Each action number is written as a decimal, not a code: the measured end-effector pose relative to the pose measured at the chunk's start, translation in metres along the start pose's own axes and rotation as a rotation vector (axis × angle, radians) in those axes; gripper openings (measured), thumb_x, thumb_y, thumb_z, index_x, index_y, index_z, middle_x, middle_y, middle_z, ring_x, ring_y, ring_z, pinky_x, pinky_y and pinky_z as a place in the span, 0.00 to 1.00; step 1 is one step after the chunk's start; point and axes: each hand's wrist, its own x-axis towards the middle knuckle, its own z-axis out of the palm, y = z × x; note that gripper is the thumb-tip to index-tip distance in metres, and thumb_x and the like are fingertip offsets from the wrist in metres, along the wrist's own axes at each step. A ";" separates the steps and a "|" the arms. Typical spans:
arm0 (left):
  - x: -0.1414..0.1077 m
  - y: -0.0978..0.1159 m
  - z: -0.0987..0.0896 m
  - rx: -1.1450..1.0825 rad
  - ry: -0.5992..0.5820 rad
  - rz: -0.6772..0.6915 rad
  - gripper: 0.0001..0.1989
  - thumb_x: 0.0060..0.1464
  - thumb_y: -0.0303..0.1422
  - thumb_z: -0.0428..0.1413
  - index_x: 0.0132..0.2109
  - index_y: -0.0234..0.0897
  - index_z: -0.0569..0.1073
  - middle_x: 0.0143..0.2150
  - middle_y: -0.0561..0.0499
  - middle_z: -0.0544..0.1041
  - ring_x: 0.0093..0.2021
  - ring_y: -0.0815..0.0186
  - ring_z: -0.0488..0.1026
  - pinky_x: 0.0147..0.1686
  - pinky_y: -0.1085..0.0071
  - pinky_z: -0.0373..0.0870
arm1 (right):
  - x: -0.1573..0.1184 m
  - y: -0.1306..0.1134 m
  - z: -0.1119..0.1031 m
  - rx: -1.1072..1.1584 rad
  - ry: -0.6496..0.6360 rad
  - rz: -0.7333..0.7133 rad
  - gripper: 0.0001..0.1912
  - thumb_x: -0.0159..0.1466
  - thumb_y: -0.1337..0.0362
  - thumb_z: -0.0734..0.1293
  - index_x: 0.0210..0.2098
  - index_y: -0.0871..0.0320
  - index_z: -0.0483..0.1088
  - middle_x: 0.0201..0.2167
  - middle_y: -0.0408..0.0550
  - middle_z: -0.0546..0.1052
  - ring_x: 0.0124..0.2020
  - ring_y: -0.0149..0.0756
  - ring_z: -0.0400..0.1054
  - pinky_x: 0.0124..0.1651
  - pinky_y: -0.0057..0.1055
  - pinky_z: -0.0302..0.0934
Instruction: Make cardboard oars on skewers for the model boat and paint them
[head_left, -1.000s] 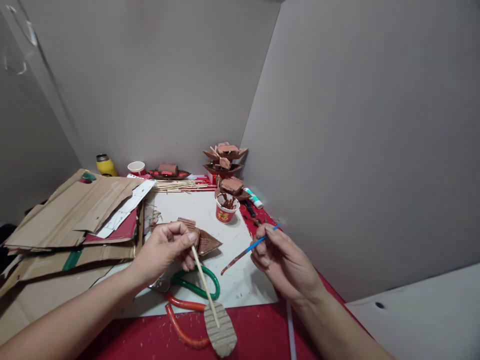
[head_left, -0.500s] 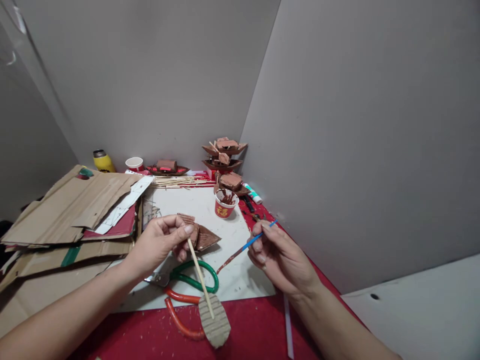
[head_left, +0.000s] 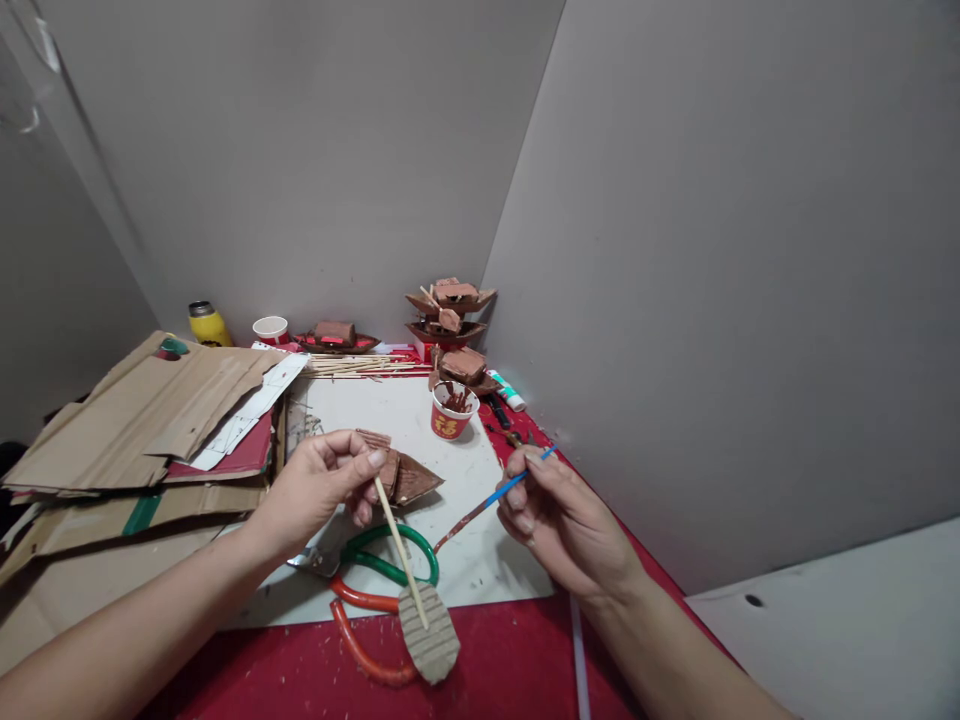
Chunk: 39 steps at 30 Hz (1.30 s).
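My left hand (head_left: 326, 490) pinches the top of a thin wooden stick whose lower end bears an oval of corrugated cardboard, together a small paddle (head_left: 430, 640). The cardboard blade is unpainted and hangs over the scissors. In my right hand (head_left: 562, 515) is a blue-handled paintbrush (head_left: 504, 490), its brown-stained tip pointing down and left, apart from the paddle. Beneath lie scissors (head_left: 438, 560) with green and orange handles. Partly hidden behind my left hand is a brown model boat (head_left: 415, 478) on the white board. A red and white paper cup (head_left: 452, 424) with brown paint stands beyond it.
Stacked cardboard sheets (head_left: 112, 420) fill the left side. Along the back are a yellow bottle (head_left: 208, 325), another paper cup (head_left: 271, 330), a brown boat (head_left: 335, 337), thin wooden sticks (head_left: 360, 367) and several stacked boats (head_left: 452, 310). A tube (head_left: 508, 391) lies by the right wall.
The paddle's blade has risen very slightly. Both hands keep their grips and almost the same places; the whole view has shifted a little.
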 end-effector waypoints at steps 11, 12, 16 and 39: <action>0.000 0.004 -0.001 0.029 0.028 -0.003 0.15 0.51 0.40 0.61 0.27 0.35 0.67 0.19 0.56 0.73 0.17 0.74 0.67 0.20 0.78 0.64 | -0.001 0.000 0.002 -0.017 0.029 0.007 0.15 0.52 0.54 0.75 0.27 0.58 0.72 0.15 0.39 0.72 0.13 0.24 0.61 0.17 0.19 0.54; 0.000 0.004 -0.002 0.027 0.030 0.003 0.15 0.51 0.40 0.61 0.27 0.35 0.67 0.19 0.56 0.73 0.17 0.74 0.67 0.20 0.78 0.64 | -0.001 -0.001 0.002 -0.018 0.034 0.004 0.14 0.52 0.54 0.75 0.27 0.58 0.72 0.15 0.39 0.72 0.13 0.24 0.61 0.17 0.19 0.54; 0.001 0.004 -0.005 0.019 0.028 0.022 0.15 0.52 0.39 0.60 0.26 0.34 0.66 0.20 0.55 0.73 0.17 0.75 0.68 0.20 0.78 0.64 | 0.002 -0.005 -0.002 -0.027 0.095 -0.075 0.14 0.52 0.55 0.75 0.28 0.57 0.73 0.16 0.40 0.72 0.15 0.24 0.60 0.18 0.20 0.55; 0.002 0.011 -0.016 -0.085 0.141 0.085 0.15 0.51 0.40 0.61 0.28 0.35 0.67 0.22 0.55 0.73 0.19 0.73 0.68 0.21 0.77 0.66 | 0.095 -0.029 -0.013 -0.935 0.149 -0.415 0.13 0.56 0.57 0.70 0.37 0.57 0.75 0.26 0.45 0.78 0.23 0.32 0.68 0.27 0.28 0.62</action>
